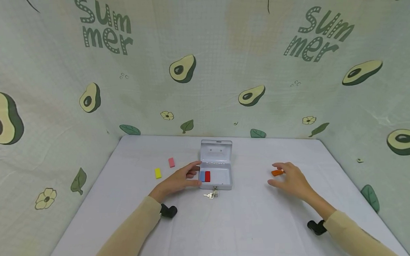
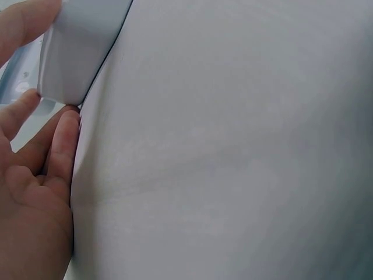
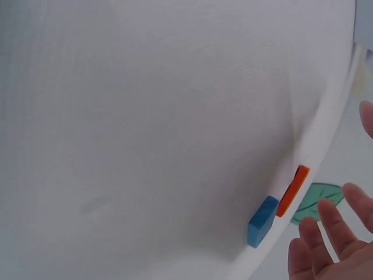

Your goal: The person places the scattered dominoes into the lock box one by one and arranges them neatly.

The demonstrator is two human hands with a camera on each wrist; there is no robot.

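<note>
A small grey metal box (image 1: pixel 227 182) stands open mid-table, lid (image 1: pixel 216 152) upright, with a blue block (image 1: pixel 202 176) and a red block (image 1: pixel 207 176) inside. My left hand (image 1: pixel 183 178) holds the box's left front corner (image 2: pixel 76 52), thumb (image 2: pixel 23 23) on the wall and fingers (image 2: pixel 61 149) along its base. My right hand (image 1: pixel 289 177) hovers with spread, relaxed fingers (image 3: pixel 332 230) just right of an orange block (image 1: pixel 277 172), gripping nothing. In the right wrist view the orange block (image 3: pixel 292 190) lies beside a second blue block (image 3: pixel 263 220).
Keys (image 1: pixel 211 195) lie at the box's front. A yellow block (image 1: pixel 157 173) and a pink block (image 1: pixel 171 162) sit left of the box. Avocado-print cloth walls (image 1: pixel 55 122) enclose the white table (image 1: pixel 229 229) on three sides.
</note>
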